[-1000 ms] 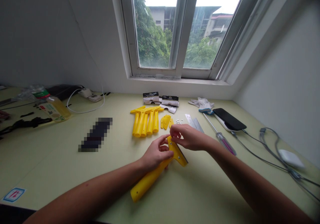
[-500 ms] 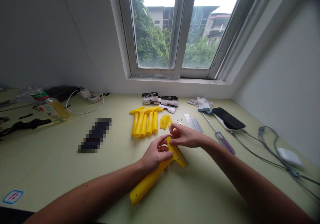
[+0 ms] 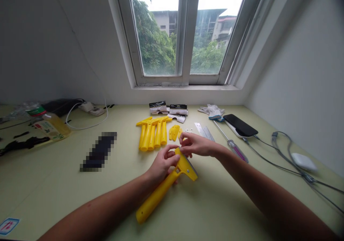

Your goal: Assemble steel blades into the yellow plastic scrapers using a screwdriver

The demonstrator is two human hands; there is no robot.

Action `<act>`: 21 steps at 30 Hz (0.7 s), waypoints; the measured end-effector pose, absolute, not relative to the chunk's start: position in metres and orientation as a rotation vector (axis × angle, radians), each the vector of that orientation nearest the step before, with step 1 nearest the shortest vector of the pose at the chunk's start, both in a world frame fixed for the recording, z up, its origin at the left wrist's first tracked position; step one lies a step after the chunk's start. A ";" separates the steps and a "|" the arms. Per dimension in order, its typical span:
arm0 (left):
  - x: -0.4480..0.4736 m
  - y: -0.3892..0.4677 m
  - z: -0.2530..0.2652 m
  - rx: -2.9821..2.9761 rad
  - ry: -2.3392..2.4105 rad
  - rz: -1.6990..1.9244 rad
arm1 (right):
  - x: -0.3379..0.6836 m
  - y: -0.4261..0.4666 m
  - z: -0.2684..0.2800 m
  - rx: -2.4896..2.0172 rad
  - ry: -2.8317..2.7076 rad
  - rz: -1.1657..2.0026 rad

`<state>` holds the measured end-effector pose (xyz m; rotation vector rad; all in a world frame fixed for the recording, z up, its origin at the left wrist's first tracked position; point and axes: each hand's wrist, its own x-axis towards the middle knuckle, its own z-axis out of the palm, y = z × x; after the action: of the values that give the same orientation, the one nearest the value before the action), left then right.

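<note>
A yellow scraper with a long handle lies slanted in my left hand. My left fingers and thumb grip the upper part of its head, some of them behind it. Along the head's right edge runs a grey metal blade, and a silver screw shows in the lower half. My right hand is at the top corner of the head, thumb and fingertips pinched together. Whatever sits between those fingertips is hidden. Beyond the hands are small yellow plates and scattered nuts.
Several yellow scraper handles lie in a row, with black-and-white cards behind. Metal blades, a screwdriver, gloves and a phone are to the right. A bottle lies on the left; cables cross the right side.
My right fingertips have shifted from the face of the scraper head up to its top corner. My left thumb has moved higher on the head. The whole view has shifted slightly.
</note>
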<state>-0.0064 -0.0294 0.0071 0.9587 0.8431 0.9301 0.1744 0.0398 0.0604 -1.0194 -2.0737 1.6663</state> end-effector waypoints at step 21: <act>-0.017 -0.014 0.051 0.826 0.657 1.022 | 0.235 0.079 0.043 -1.578 -2.620 0.431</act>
<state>-0.0167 -0.0138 0.0512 0.8258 0.6573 1.0218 0.2350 0.0792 0.0429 -1.5780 -2.6204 0.4308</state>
